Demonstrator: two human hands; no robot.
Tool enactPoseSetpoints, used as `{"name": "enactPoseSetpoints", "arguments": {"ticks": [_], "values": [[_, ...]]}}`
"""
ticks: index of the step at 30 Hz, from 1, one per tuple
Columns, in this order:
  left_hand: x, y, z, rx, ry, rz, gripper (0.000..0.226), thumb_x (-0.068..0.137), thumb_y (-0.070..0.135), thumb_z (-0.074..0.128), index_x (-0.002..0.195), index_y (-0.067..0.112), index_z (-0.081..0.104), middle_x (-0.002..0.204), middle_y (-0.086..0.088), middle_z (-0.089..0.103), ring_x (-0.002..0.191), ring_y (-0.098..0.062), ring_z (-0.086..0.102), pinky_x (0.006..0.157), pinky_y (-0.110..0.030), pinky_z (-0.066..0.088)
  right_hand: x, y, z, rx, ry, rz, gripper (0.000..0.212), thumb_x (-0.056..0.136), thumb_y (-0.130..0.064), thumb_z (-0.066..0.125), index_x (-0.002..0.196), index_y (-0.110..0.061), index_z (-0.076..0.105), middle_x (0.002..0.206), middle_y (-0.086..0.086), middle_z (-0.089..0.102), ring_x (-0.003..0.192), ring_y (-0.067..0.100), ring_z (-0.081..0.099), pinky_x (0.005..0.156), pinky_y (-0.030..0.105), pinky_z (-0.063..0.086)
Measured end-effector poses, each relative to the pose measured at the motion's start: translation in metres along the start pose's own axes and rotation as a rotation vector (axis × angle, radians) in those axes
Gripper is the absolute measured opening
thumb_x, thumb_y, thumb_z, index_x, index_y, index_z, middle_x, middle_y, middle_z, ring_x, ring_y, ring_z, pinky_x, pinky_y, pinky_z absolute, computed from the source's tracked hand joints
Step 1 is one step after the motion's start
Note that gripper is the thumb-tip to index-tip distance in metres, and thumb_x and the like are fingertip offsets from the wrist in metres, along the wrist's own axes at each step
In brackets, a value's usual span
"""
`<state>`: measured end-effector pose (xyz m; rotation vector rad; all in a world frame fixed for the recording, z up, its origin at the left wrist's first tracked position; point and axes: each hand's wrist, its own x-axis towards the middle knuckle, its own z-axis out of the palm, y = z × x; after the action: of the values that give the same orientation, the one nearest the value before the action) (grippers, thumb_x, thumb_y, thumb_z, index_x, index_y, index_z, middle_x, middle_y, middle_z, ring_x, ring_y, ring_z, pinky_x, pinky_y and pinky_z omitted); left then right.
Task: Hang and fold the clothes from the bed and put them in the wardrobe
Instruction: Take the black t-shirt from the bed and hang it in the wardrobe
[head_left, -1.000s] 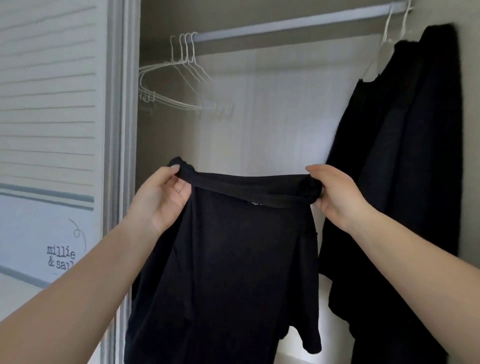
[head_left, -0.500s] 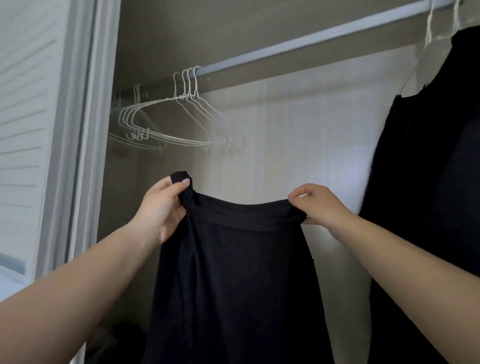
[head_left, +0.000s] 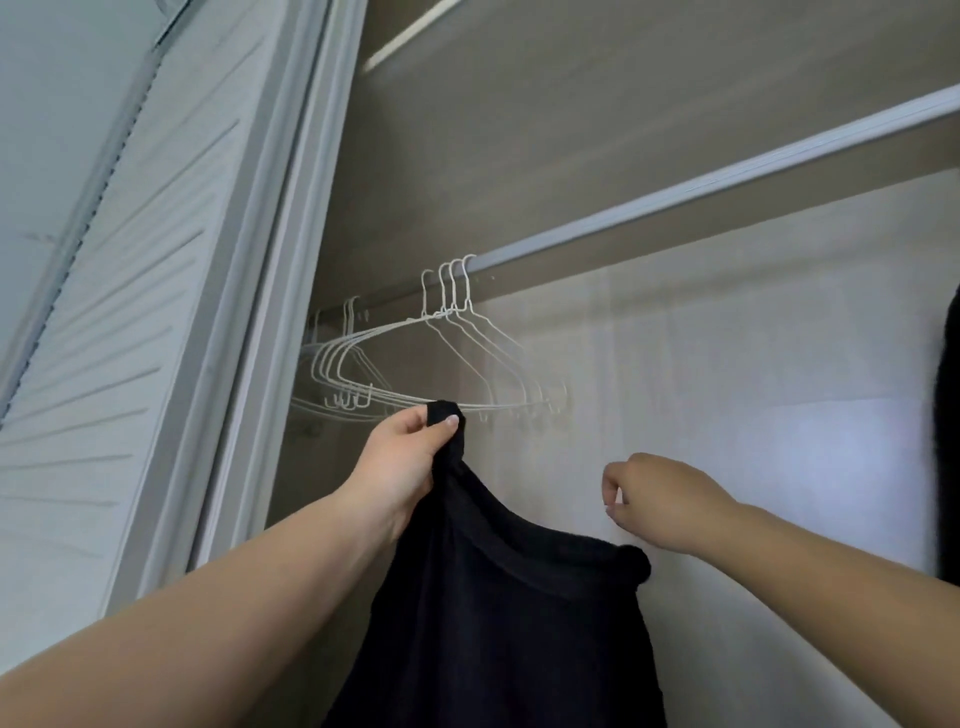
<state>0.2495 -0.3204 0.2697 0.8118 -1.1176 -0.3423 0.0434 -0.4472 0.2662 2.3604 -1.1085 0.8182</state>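
Observation:
A black garment (head_left: 498, 623) hangs in front of the open wardrobe. My left hand (head_left: 410, 457) pinches its top left corner and holds it up just below several empty white wire hangers (head_left: 415, 364) on the wardrobe rail (head_left: 701, 192). My right hand (head_left: 660, 501) is raised to the right of the garment with its fingers curled and nothing visible in them. The garment's right top corner sags just below that wrist.
The white slatted wardrobe door (head_left: 130, 312) and its frame stand at the left. A dark garment (head_left: 948, 441) hangs at the far right edge. The rail between the hangers and that garment is bare, with the pale back wall (head_left: 753, 389) behind it.
My right hand has let go of the waistband, whose right end has dropped. My left hand has lifted its corner toward the hangers. The view has tilted up and left.

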Motion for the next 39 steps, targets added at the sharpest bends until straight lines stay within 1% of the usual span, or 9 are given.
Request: {"name": "enactPoseSetpoints", "arguments": {"ticks": [5, 10, 16, 20, 23, 28, 32, 35, 39], "values": [[0.026, 0.009, -0.011, -0.006, 0.044, 0.012, 0.017, 0.093, 0.011, 0.057, 0.076, 0.010, 0.060, 0.064, -0.008, 0.054, 0.055, -0.021, 0.051, 0.055, -0.029, 0.044, 0.068, -0.057, -0.032, 0.230, 0.287, -0.070, 0.021, 0.093, -0.022, 0.044, 0.103, -0.020, 0.063, 0.105, 0.004, 0.063, 0.096, 0.025, 0.059, 0.082, 0.033, 0.048], [0.038, 0.014, -0.013, -0.068, 0.151, 0.061, 0.016, 0.092, 0.015, 0.059, 0.077, 0.013, 0.057, 0.064, -0.006, 0.051, 0.056, -0.019, 0.048, 0.054, -0.024, 0.039, 0.134, -0.133, -0.057, 0.697, 0.336, -0.151, 0.029, 0.094, -0.022, 0.049, 0.121, -0.017, 0.059, 0.119, 0.004, 0.062, 0.106, 0.022, 0.058, 0.081, 0.022, 0.040], [0.043, 0.020, -0.024, -0.225, 0.294, 0.106, 0.015, 0.093, 0.013, 0.057, 0.079, 0.015, 0.063, 0.080, -0.009, 0.064, 0.077, -0.024, 0.061, 0.069, -0.029, 0.047, 0.177, -0.190, -0.054, 0.840, 0.198, -0.256, 0.053, 0.095, -0.025, 0.052, 0.145, -0.015, 0.037, 0.147, 0.007, 0.041, 0.133, 0.022, 0.041, 0.109, 0.031, 0.033], [0.044, 0.024, -0.023, -0.285, 0.342, 0.129, 0.012, 0.093, 0.012, 0.056, 0.099, 0.013, 0.067, 0.087, -0.010, 0.067, 0.078, -0.025, 0.062, 0.067, -0.028, 0.048, 0.195, -0.204, -0.049, 0.976, 0.045, -0.245, 0.066, 0.092, -0.018, 0.057, 0.150, -0.017, 0.024, 0.148, 0.013, 0.038, 0.130, 0.028, 0.044, 0.105, 0.032, 0.038], [0.046, 0.025, -0.024, -0.287, 0.374, 0.158, 0.015, 0.093, 0.012, 0.056, 0.103, 0.013, 0.066, 0.092, -0.011, 0.069, 0.084, -0.027, 0.065, 0.077, -0.033, 0.052, 0.207, -0.215, -0.046, 1.251, -0.060, -0.115, 0.049, 0.100, -0.025, 0.045, 0.145, -0.013, 0.033, 0.147, 0.015, 0.040, 0.128, 0.030, 0.046, 0.095, 0.026, 0.038], [0.048, 0.026, -0.025, -0.277, 0.388, 0.175, 0.013, 0.092, 0.010, 0.056, 0.088, 0.017, 0.066, 0.084, -0.011, 0.067, 0.078, -0.027, 0.063, 0.076, -0.034, 0.050, 0.218, -0.214, -0.040, 0.774, 0.217, -0.126, 0.053, 0.087, -0.047, 0.059, 0.130, -0.016, 0.052, 0.123, 0.008, 0.061, 0.111, 0.027, 0.058, 0.093, 0.035, 0.046], [0.047, 0.024, -0.026, -0.274, 0.376, 0.172, 0.013, 0.092, 0.011, 0.056, 0.086, 0.017, 0.065, 0.087, -0.010, 0.067, 0.080, -0.026, 0.063, 0.076, -0.032, 0.049, 0.213, -0.210, -0.041, 0.750, 0.383, -0.132, 0.048, 0.084, -0.046, 0.060, 0.121, -0.017, 0.057, 0.114, 0.004, 0.065, 0.107, 0.024, 0.059, 0.081, 0.031, 0.045], [0.045, 0.024, -0.026, -0.264, 0.375, 0.173, 0.013, 0.092, 0.012, 0.056, 0.084, 0.017, 0.065, 0.085, -0.010, 0.067, 0.079, -0.025, 0.062, 0.072, -0.030, 0.048, 0.204, -0.203, -0.051, 0.807, 0.475, -0.126, 0.039, 0.083, -0.035, 0.059, 0.118, -0.019, 0.058, 0.090, -0.007, 0.060, 0.099, 0.019, 0.058, 0.076, 0.027, 0.041], [0.041, 0.025, -0.028, -0.250, 0.376, 0.184, 0.021, 0.092, 0.013, 0.057, 0.073, 0.021, 0.063, 0.077, -0.005, 0.065, 0.074, -0.022, 0.061, 0.066, -0.027, 0.048, 0.178, -0.192, -0.058, 0.821, 0.458, -0.191, 0.036, 0.081, -0.028, 0.057, 0.116, -0.019, 0.057, 0.074, -0.013, 0.057, 0.081, 0.020, 0.063, 0.079, 0.037, 0.054]]}}
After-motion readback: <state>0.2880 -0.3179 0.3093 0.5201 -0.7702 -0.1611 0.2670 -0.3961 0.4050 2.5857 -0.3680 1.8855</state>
